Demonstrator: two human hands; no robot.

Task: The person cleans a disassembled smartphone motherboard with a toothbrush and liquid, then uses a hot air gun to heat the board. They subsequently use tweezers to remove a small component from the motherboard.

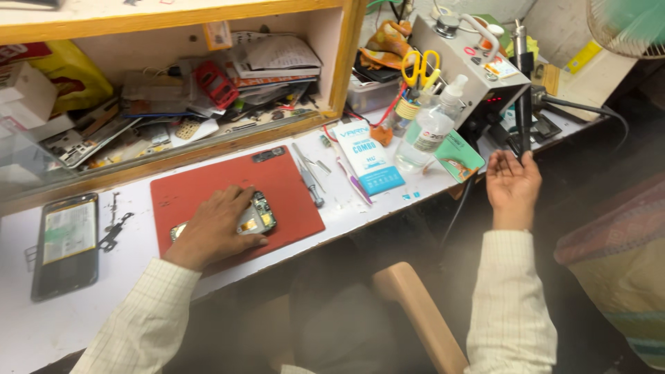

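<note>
My left hand [215, 228] lies flat on an opened phone [258, 215] with its circuit board showing, pressing it onto a red work mat [208, 187]. My right hand [512, 183] is raised off the bench edge, palm toward me, fingers apart, just under the black handle of a hot-air tool [524, 104] that hangs from the grey rework station [460, 59]. The fingertips are close to the handle; whether they touch it is unclear.
Tweezers and a screwdriver [309, 176] lie right of the mat, then a blue-and-white packet [367, 159] and a clear spray bottle [429, 128]. A dark phone [66, 246] lies far left. A cluttered wooden shelf [173, 90] stands behind. A chair back [415, 312] is below.
</note>
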